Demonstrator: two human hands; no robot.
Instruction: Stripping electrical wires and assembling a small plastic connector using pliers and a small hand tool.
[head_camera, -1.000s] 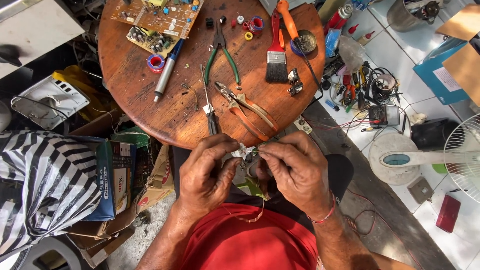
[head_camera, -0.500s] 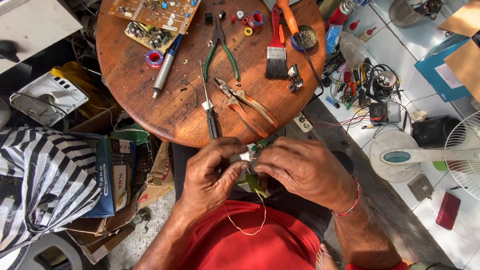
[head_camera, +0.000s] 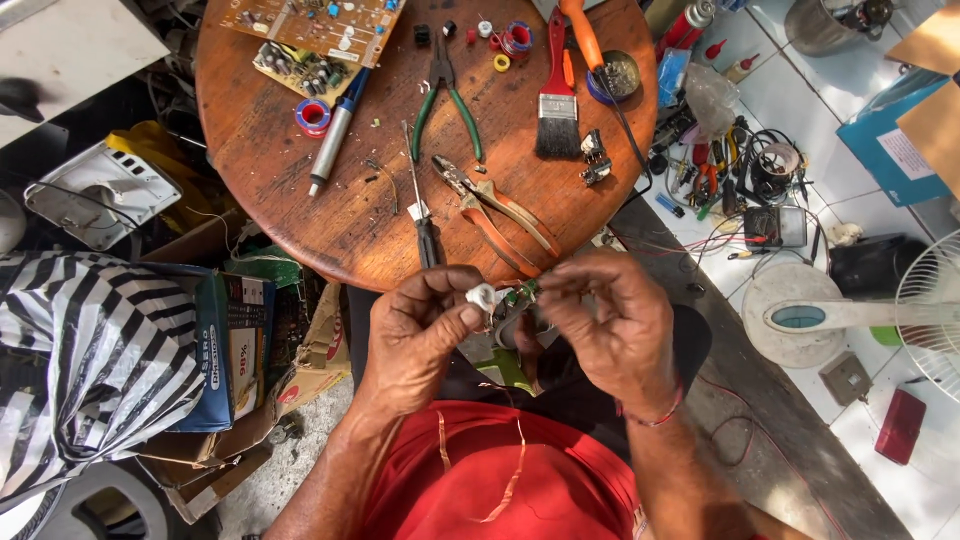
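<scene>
Wood first: the round brown worktop (head_camera: 300, 190) carries circuit boards (head_camera: 310, 30), a paintbrush (head_camera: 557, 95), green-handled pliers (head_camera: 447, 100) and orange-handled cutters (head_camera: 495, 210). Below its near edge, over the lap, left hand (head_camera: 420, 335) and right hand (head_camera: 605, 320) meet, fingers of both pinched closed on a small white-and-green electrical part (head_camera: 500, 300). Looks like fine fiddling at its terminals; the next move wants a steady, delicate grip.

Hard daylight falls from the right, whitening the tiled floor (head_camera: 800, 110) and glaring off the fan base (head_camera: 800, 315). The round wooden bench (head_camera: 300, 200) is evenly bright and sharp. Clutter at left sinks into shadow; wide-angle distortion bends the edges.
</scene>
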